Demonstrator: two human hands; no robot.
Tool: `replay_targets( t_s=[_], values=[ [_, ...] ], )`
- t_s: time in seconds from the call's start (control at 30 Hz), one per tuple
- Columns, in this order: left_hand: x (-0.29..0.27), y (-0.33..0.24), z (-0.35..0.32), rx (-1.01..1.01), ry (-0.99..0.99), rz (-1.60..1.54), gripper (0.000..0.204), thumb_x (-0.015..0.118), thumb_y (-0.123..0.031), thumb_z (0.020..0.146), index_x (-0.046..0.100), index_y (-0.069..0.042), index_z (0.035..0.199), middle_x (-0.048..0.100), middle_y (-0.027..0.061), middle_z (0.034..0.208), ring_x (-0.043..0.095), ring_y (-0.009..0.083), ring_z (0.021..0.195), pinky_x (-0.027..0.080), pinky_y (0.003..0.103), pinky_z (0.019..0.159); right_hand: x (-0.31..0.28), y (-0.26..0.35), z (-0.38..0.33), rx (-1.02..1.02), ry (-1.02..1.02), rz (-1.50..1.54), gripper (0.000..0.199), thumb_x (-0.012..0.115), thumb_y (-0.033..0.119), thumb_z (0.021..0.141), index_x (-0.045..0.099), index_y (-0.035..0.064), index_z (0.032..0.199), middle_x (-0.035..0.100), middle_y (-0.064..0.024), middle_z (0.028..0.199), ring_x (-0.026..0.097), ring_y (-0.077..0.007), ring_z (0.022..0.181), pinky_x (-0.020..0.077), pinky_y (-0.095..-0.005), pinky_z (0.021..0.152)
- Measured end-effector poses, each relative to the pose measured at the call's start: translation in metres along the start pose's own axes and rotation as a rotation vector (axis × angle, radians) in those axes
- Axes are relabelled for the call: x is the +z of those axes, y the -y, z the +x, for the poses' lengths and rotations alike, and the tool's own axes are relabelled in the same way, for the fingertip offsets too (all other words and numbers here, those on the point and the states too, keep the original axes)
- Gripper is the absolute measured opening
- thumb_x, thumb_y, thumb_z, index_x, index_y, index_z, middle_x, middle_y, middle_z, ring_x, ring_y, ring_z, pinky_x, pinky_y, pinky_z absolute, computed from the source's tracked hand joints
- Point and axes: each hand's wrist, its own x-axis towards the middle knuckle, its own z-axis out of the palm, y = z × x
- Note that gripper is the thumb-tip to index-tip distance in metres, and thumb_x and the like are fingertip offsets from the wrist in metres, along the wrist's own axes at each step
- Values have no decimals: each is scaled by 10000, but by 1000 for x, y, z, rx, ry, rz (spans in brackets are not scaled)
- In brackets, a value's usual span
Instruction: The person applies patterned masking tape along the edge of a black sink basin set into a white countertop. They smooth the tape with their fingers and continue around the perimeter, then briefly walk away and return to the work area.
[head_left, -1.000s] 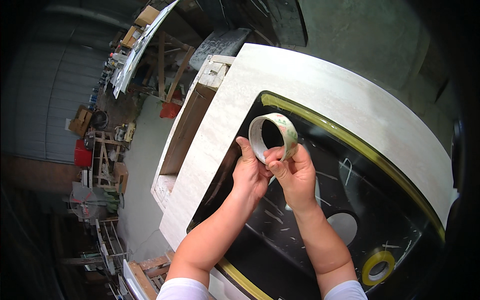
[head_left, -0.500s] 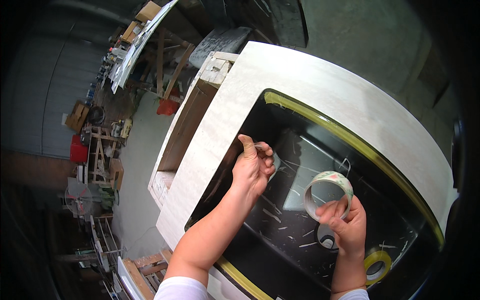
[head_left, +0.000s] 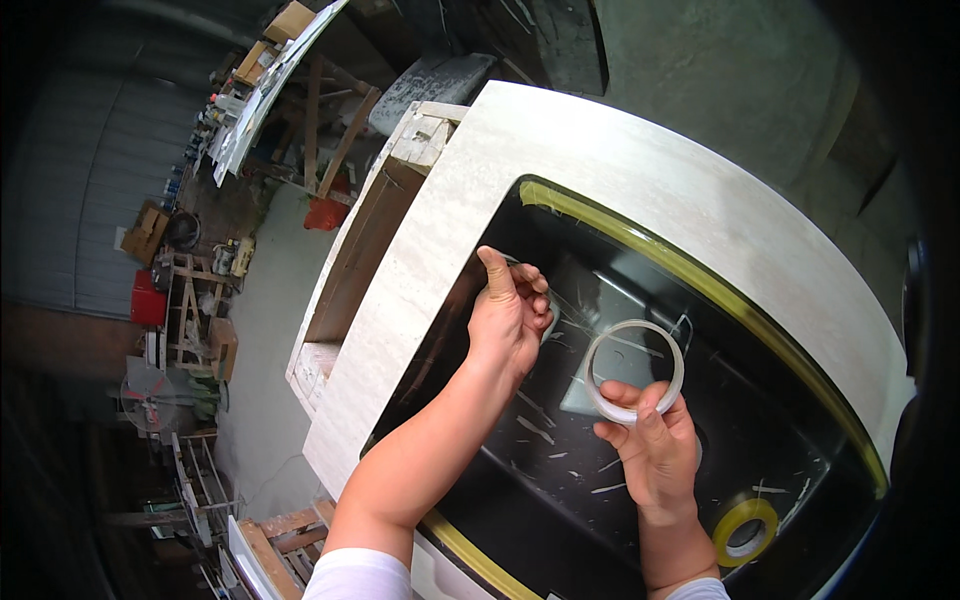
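Observation:
My right hand (head_left: 655,440) grips the lower rim of a roll of clear tape (head_left: 677,352), fingers inside the ring and thumb outside. The ring stands upright above a black sink (head_left: 560,490). To the left, my left hand (head_left: 508,315) is raised over the basin with its fingers curled and thumb up. A thin see-through strip, seemingly the tape's loose end, shows at its fingers, and faint lines run from there toward the roll. Yellow masking tape (head_left: 690,270) lines the sink's far edge. A second, yellow tape roll (head_left: 745,531) lies in the sink at the right.
A pale stone-look countertop (head_left: 600,130) surrounds the sink. Whitish scraps (head_left: 535,430) litter the basin. Left of the counter, an open wooden frame (head_left: 375,240) adjoins it. Beyond stand a cluttered bench (head_left: 270,85), a red container (head_left: 148,298) and a fan (head_left: 150,395).
My right hand has moved left and slightly up with the tape roll, turning its ring more face-on. My left hand has risen slightly, keeping its curled shape.

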Motion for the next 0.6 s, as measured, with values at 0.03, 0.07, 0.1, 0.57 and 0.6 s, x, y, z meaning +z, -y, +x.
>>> replay_targets(
  t_s=[0.03,0.07,0.1,0.57,0.6],
  values=[
    [4,-1,-1,0,-14,7,661,521,-767,804,566,-108,814,549,13,715,472,122,570,351,253,506,0,-1,2,-2,17,2,102,661,118,959,575,87,1005,655,-200,1213,670,-253,1070,590,-408,883],
    [7,-1,-1,1,-28,14,670,513,-766,814,561,-97,825,541,19,714,462,115,571,345,249,505,0,-2,3,-8,8,-7,102,658,116,961,573,86,1009,654,-199,1213,670,-253,1069,590,-407,883],
    [8,-1,1,3,-8,-2,659,518,-765,807,565,-108,812,549,14,714,469,122,569,347,254,505,1,-3,5,-14,-2,-15,102,656,114,963,572,86,1013,654,-198,1212,671,-253,1067,591,-406,883],
    [29,2,19,51,36,-85,676,517,-778,799,537,-102,803,536,19,702,457,129,560,354,261,495,10,-11,26,-52,21,-41,124,666,115,959,573,72,1030,650,-162,1200,666,-220,1052,588,-380,896],
    [30,1,20,48,34,-89,666,536,-777,781,540,-111,794,536,17,707,460,136,572,356,265,500,12,-13,29,-62,22,-61,127,658,138,967,571,74,1033,653,-167,1194,670,-226,1047,591,-379,886]
  ],
)
